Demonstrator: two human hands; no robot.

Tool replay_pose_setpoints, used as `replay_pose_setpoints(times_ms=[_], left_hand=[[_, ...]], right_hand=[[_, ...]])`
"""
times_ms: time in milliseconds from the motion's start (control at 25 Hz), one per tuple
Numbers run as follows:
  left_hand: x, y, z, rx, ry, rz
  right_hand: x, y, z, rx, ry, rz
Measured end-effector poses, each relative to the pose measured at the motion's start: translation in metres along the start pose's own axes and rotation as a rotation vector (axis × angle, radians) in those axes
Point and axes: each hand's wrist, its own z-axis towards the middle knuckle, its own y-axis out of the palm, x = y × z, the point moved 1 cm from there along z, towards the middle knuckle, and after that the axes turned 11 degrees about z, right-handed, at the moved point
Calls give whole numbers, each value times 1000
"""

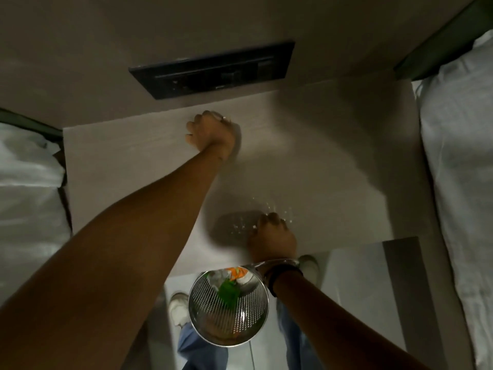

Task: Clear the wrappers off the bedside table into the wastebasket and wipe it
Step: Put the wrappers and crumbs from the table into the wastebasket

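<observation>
The left hand (206, 130) is curled into a fist far out on the table (333, 156), near its back edge, knuckles down; its grip is pressed together, and whether anything lies inside it cannot be told, though a small pale glint shows at the top of the fist. The right hand (272, 236) sits closer, at the front edge of the table, fingers folded down onto the surface; its grip looks pressed together too, but what it pinches is hidden under the hand. A dark, blurred, rounded patch (234, 224) lies on the table just left of it, with small bright specks (269, 209) scattered around the fingertips; whether these are crumbs or droplets is unclear. A dark band (282, 276) circles the right wrist.

Just below that wrist hangs the wastebasket (228, 305), a round shiny metal bin with perforated walls, seen from above. Inside lie crumpled wrappers (229, 281): green, orange and white.

The table top is pale, matte, faintly wood-grained and rectangular. Behind it a flat beige wall carries a black rectangular switch panel (213, 68). White wrinkled bedding (458, 169) flanks the table on both sides. Below, the floor is glossy and light, with white shoes (178, 307) and blue trouser legs partly cut off.
</observation>
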Motion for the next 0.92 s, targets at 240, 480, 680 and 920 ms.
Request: replay_pose_setpoints(times_ms=[240,480,680,920], left_hand=[[-74,-45,-139,291,314,-24],[-234,-34,-305,-125,-74,14],[-257,-14,-311,-177,-19,65],[-274,-105,-266,242,171,-82]], right_hand=[[-6,-10,-16,11,-193,166],[12,28,-78,-245,-274,79],[18,54,-95,-234,-153,-32],[-57,46,-123,-118,-413,17]])
